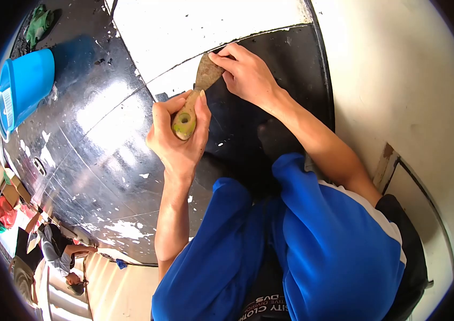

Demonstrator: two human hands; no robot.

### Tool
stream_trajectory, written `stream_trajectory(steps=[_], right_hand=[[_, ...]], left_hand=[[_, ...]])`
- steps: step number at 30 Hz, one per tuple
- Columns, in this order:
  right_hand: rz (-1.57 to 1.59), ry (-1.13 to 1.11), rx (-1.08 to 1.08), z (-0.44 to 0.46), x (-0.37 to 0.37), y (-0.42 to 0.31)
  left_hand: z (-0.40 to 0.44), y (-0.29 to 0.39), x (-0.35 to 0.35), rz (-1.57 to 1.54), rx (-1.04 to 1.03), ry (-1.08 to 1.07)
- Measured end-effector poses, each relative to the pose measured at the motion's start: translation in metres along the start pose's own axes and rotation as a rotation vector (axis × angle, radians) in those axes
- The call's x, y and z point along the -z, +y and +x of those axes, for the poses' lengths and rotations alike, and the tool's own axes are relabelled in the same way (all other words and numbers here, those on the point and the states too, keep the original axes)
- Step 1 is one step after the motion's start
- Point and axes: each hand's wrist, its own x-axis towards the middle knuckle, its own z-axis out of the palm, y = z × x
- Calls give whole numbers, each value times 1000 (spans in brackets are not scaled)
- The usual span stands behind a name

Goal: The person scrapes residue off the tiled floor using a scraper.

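My left hand (168, 140) is closed round the light wooden handle of a putty knife (185, 119), which has a hole near its butt end. The knife's broad blade (207, 74) is brownish and stained, and it points away from me. My right hand (251, 75) pinches the right side of the blade near its far edge with thumb and fingers. Beneath the blade, a white floor tile (176, 75) meets the black floor (296, 69) along a dark seam.
A blue bucket (29, 85) lies on its side at the left, with a green cloth (38, 24) beyond it. White flakes and patches (125, 229) mark the black floor. A pale wall (387, 80) curves along the right. Another person (61, 251) is at the lower left.
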Motion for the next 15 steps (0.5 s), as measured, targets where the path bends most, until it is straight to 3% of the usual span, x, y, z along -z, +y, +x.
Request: stream_trajectory(steps=[4, 7, 13, 15], right_hand=[[7, -17, -19, -3, 0, -2], [25, -26, -18, -8, 2, -1], [-1, -3, -9, -3, -2, -2], [-5, -19, -21, -7, 0, -3]], left_hand=[[3, 8, 5, -15, 64, -40], [-5, -1, 3, 38, -48, -23], [2, 9, 4, -1, 75, -30], [-2, 2, 4, 23, 1, -18]])
